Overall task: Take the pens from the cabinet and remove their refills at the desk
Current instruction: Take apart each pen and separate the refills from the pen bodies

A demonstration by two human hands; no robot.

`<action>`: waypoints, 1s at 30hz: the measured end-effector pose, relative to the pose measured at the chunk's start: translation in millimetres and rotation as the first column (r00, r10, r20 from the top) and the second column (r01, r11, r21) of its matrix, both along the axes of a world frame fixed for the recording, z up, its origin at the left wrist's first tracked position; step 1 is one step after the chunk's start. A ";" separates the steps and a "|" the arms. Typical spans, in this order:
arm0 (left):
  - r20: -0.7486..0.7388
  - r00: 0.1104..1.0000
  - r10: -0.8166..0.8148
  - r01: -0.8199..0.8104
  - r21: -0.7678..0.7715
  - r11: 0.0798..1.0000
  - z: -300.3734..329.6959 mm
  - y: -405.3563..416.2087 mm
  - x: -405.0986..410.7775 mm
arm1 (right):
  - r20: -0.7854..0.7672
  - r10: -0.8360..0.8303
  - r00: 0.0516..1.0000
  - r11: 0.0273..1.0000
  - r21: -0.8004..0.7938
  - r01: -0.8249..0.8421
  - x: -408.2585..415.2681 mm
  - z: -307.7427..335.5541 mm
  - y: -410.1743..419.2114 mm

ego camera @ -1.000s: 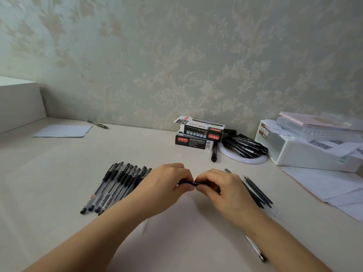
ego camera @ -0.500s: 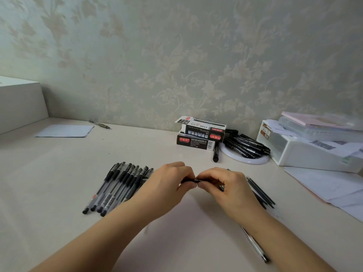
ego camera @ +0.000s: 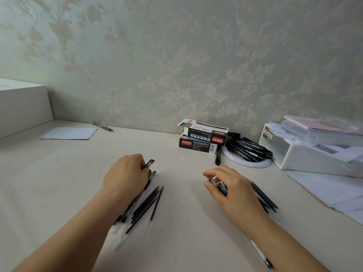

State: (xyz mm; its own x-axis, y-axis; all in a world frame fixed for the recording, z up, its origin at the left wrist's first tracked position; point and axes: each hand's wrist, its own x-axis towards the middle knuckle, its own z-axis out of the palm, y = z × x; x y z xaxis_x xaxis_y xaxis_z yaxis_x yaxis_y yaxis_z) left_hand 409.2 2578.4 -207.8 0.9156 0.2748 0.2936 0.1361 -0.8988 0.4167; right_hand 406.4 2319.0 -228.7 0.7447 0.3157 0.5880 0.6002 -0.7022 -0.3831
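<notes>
My left hand (ego camera: 125, 174) rests over a row of black pens (ego camera: 133, 203) on the desk, its fingers curled round one pen (ego camera: 149, 163) whose end sticks out past the knuckles. Several thin dark refills (ego camera: 150, 203) lie just right of that row. My right hand (ego camera: 233, 191) is about a hand's width to the right and grips a short dark pen part (ego camera: 219, 186) with a metal tip. More thin refills (ego camera: 264, 196) lie on the desk behind my right hand, partly hidden by it.
Two stacked pen boxes (ego camera: 202, 139) stand at the back, beside a white ring (ego camera: 245, 163) heaped with black pens (ego camera: 248, 149). A white storage box (ego camera: 306, 160) and papers (ego camera: 330, 191) fill the right. A silver pen (ego camera: 259, 251) lies near my right forearm. A sheet (ego camera: 68, 133) lies far left.
My hands held one pen together at the desk's middle. They have drawn apart: the left went to the pen row, the right moved right with a pen part.
</notes>
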 end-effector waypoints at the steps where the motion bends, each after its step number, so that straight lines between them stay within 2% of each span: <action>1: -0.020 1.000 0.003 -0.003 0.007 1.000 -1.0 0.0 0.3 | 0.000 0.000 1.000 1.000 -0.004 0.000 -0.5 0.3 0.1; 6: -0.071 0.997 0.003 0.001 0.050 0.999 -2.2 -1.4 -0.6 | 0.014 -0.035 0.999 0.999 0.002 0.035 -0.7 1.6 -0.2; 17: -0.070 0.997 0.024 -0.019 0.067 0.998 2.1 -6.9 -5.5 | -0.046 -0.269 0.962 0.955 0.118 0.272 6.1 3.4 -13.6; 25: 0.006 1.000 -0.003 0.003 0.043 0.999 5.0 -14.6 -8.3 | -0.114 -0.324 0.939 0.946 -0.025 0.323 4.1 1.4 -11.3; 30: 0.135 0.975 -0.178 0.175 0.032 0.984 0.8 -41.4 -15.2 | -0.137 -0.355 0.925 0.922 -0.214 0.322 4.3 0.2 -0.3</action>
State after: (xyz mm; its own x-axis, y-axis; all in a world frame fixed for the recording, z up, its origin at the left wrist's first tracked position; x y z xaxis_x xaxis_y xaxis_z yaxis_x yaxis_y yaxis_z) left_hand 394.1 2537.0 -207.0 0.8999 0.1052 0.4232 -0.0823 -0.9120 0.4019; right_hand 410.6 2318.7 -228.5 0.9095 0.1169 0.3990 0.2510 -0.9194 -0.3027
